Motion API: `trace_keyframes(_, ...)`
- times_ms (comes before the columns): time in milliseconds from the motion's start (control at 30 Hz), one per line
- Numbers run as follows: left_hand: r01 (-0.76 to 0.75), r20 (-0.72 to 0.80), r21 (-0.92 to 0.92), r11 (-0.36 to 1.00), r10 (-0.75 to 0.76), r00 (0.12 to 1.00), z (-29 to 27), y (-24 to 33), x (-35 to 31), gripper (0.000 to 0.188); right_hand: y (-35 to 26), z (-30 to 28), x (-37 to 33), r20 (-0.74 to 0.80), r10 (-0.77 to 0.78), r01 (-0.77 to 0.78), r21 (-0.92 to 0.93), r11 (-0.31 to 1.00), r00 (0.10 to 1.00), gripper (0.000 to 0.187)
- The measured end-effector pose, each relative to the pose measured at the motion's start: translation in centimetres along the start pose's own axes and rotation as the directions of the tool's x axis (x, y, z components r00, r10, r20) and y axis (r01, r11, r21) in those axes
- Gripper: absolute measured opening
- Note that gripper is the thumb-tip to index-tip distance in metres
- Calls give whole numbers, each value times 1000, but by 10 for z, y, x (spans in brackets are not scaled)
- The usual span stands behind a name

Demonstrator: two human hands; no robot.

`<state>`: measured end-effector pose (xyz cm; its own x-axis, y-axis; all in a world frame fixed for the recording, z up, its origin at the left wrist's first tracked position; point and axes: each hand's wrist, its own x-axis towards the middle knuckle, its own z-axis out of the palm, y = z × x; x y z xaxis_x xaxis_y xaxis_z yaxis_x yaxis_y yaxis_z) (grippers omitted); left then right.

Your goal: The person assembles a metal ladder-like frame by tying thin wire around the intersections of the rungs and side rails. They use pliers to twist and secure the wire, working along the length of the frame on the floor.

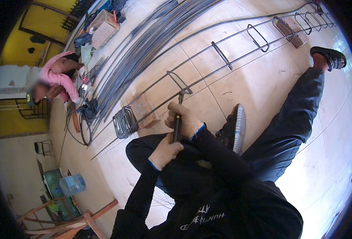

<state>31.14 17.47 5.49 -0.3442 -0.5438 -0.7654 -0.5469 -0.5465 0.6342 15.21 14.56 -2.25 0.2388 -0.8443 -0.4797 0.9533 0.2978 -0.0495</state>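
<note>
Both my hands wear pale work gloves with blue cuffs and are closed around one pair of pincers (177,126) with dark handles. My left hand (166,153) wraps the lower end of the handles. Higher up, my right hand (186,120) grips them near the head. The pincers' jaws meet a steel bar of the long rebar frame (208,80), beside a bent stirrup (176,81). Whether they bite a tie wire is too small to tell. A bunch of stirrups (125,122) hangs on the frame's near end, left of my hands.
Bricks (146,109) prop the frame's near end, with another brick (291,32) under its far end. Long loose rebars (144,59) lie behind. A crouching person in pink (58,75) works at the left. A water bottle (72,184) and wooden frame (89,221) stand lower left.
</note>
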Motion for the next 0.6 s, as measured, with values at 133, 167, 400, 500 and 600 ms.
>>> trace_keyframes(133, 165, 319, -627, 761, 58, 946, -9, -18, 2, 41, -6, 11, -17, 158, -5, -18, 144, 989, 987, 23)
trace_keyframes(167, 130, 246, -575, 808, 19, 969, -4, -17, 0, 43, -9, 13, -19, 217, 28, -63, 156, 986, 976, 24)
trace_keyframes(400, -22, -251, 558, 829, 193, 949, 29, 14, -20, 65, -8, 8, 1, -166, 5, -64, -350, 935, 986, 16)
trace_keyframes(500, 62, -277, 676, 735, 176, 945, 30, 12, -10, 64, -4, 3, 4, -168, 12, -56, -259, 964, 986, 18)
trace_keyframes(600, -56, -36, 278, 959, 68, 997, 9, -3, 10, 48, -7, 2, -5, -118, -125, 74, -365, 928, 985, 20)
